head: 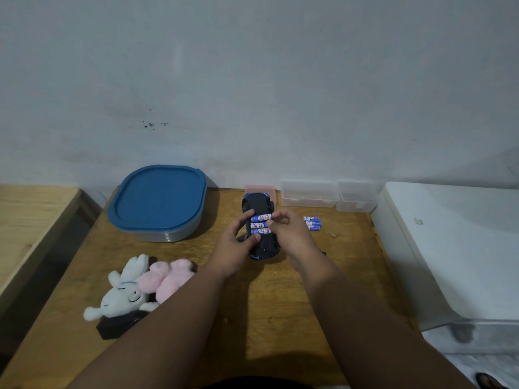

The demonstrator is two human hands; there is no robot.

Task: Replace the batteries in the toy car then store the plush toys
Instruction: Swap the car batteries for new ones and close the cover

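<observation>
While the upturned blue-and-black plastic toy car [259, 226] lies mid-table with three batteries [260, 224] seated, left hand [234, 248] grips its side, right hand [289, 230] pinches loosely at them. Plush toys [137, 284] at 8 o'clock.

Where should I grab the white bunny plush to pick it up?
Take the white bunny plush by its round head, coming from above with the left hand. It lies flat, face up, near the table's front left. The pink plush crowds its right side, so a side approach there is cramped.
</observation>
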